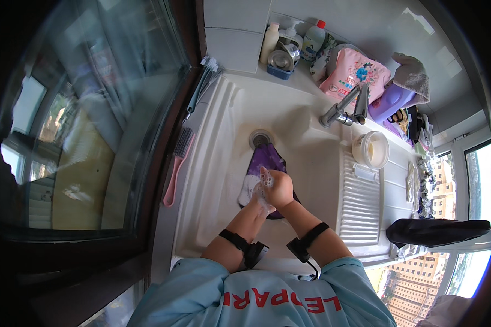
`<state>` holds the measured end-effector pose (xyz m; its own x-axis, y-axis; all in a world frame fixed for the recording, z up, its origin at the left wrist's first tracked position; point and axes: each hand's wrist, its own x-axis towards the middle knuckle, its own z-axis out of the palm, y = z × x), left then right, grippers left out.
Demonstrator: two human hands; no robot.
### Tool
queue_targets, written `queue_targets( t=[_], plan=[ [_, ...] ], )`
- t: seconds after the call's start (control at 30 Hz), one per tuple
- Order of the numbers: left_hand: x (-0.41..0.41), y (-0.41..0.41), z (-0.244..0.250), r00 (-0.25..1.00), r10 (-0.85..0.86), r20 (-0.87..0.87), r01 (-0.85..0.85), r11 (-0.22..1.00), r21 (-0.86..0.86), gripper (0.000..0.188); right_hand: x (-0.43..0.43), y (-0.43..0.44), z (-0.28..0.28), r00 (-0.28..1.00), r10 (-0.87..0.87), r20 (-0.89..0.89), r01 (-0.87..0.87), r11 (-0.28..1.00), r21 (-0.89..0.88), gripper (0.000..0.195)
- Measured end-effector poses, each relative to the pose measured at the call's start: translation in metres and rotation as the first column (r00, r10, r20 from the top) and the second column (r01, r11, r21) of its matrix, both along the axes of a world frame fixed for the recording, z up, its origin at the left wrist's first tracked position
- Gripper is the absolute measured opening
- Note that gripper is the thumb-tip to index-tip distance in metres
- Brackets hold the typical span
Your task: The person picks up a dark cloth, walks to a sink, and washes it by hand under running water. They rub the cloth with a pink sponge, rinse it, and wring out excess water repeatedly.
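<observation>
A purple cloth item with dark edging point(265, 157) lies in the white laundry sink point(212, 163), its upper end at the metal drain point(261, 139). White suds cover its left part. Above the cloth my two hands are pressed together with foam on them. My right hand point(279, 189) is curled, its fingers closed over the other hand. My left hand point(265, 200) is largely covered by it and by suds, so its fingers cannot be made out. Whether either hand has cloth between its fingers is hidden.
A chrome faucet point(343, 108) stands at the sink's back right. On the ribbed washboard point(358, 212) side sits a plastic tub point(370, 149). A pink brush point(179, 163) lies on the left ledge. Bottles, a pink package point(356, 75) and a purple bottle point(392, 102) line the back.
</observation>
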<state>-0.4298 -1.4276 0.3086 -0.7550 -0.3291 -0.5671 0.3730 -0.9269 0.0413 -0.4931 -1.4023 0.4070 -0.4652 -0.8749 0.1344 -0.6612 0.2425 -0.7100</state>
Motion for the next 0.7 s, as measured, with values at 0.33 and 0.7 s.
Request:
queue_targets(
  t=[0.33,0.7],
  plan=[
    [0.023,-0.047,-0.002,0.662,-0.242,0.710,0.495,0.852,-0.171,0.052,-0.093,0.009,-0.084,0.793,0.596,0.126,-0.527,0.568,0.632,0.031],
    [0.064,-0.039,-0.114,0.296,-0.231,0.927,0.609,0.793,0.003,0.033,-0.058,-0.016,-0.122,0.871,0.451,-0.192,-0.122,0.579,0.806,0.046]
  ],
)
